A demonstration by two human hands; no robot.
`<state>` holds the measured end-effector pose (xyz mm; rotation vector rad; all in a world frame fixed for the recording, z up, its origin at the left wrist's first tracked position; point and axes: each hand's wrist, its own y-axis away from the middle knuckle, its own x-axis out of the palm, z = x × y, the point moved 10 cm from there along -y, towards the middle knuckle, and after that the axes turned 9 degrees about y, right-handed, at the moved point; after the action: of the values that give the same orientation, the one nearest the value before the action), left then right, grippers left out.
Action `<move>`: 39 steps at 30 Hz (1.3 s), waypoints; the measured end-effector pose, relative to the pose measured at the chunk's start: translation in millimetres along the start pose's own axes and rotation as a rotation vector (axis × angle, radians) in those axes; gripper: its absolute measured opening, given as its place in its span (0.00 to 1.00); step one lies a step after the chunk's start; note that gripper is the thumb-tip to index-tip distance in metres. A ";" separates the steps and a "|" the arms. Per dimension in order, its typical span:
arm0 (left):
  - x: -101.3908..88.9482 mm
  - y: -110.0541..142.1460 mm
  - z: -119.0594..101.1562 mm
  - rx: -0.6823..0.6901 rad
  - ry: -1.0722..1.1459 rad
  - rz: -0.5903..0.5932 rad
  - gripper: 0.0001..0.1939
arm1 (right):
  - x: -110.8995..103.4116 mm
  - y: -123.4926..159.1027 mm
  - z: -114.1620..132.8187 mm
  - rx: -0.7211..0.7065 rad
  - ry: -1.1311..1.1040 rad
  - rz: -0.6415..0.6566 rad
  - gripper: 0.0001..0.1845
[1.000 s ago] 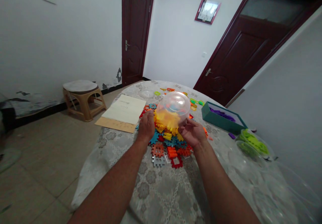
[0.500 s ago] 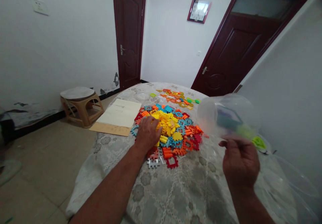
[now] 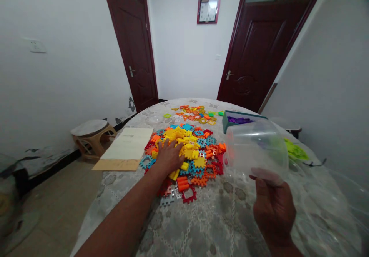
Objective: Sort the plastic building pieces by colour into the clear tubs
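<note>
My right hand (image 3: 273,207) grips a clear plastic bowl (image 3: 255,147), held tilted on its side above the table with its mouth facing left. My left hand (image 3: 168,155) lies flat, fingers spread, on a heap of plastic building pieces (image 3: 190,149) in yellow, orange, red and blue. The heap sits in the middle of a round table with a grey patterned cloth (image 3: 207,218). The yellow pieces are piled in the heap's middle, right by my left fingers.
A teal box (image 3: 230,120) with purple pieces stands behind the bowl. Green pieces (image 3: 295,151) lie at the right. A smaller scatter of pieces (image 3: 196,114) lies farther back. Paper on cardboard (image 3: 125,147) overhangs the left edge. A stool (image 3: 92,134) stands on the floor.
My right hand lifted the clear bowl off the yellow pieces and swung it to the right, tilted. My left hand settled flat onto the heap. The view turned.
</note>
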<state>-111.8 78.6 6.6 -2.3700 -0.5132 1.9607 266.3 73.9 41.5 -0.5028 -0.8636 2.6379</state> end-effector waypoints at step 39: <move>17.2 -13.7 -58.0 0.134 0.060 0.081 0.24 | -23.8 -10.7 5.1 0.011 -0.140 -0.166 0.14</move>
<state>-56.7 107.1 5.4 -2.3936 -0.2781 1.8822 287.2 70.0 57.3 -0.2335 -0.8904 2.5466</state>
